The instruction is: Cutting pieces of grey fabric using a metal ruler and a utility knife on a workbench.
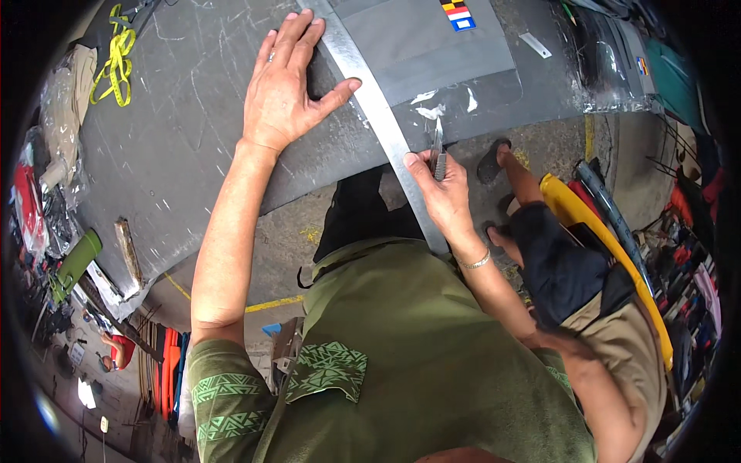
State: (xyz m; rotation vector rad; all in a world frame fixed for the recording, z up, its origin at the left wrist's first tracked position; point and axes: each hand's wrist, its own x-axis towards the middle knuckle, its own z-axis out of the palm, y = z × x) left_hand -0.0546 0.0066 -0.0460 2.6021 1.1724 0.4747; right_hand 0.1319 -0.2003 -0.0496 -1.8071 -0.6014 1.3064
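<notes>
My left hand (284,85) lies flat with fingers spread on a dark grey table (185,139), its thumb and fingertips pressing a long metal straightedge (378,116) that runs diagonally from the far edge toward me. My right hand (441,185) grips a utility knife (437,150), blade pointing away, just right of the straightedge near the table's front edge. A grey fabric sheet (432,46) under clear plastic film (494,92) lies beyond the knife.
A yellow measuring tape (116,62) lies at the table's far left. A small striped colour patch (458,14) sits on the fabric. Another person sits to my right on a yellow chair (587,224), feet in sandals. Clutter and tools line the left and right edges.
</notes>
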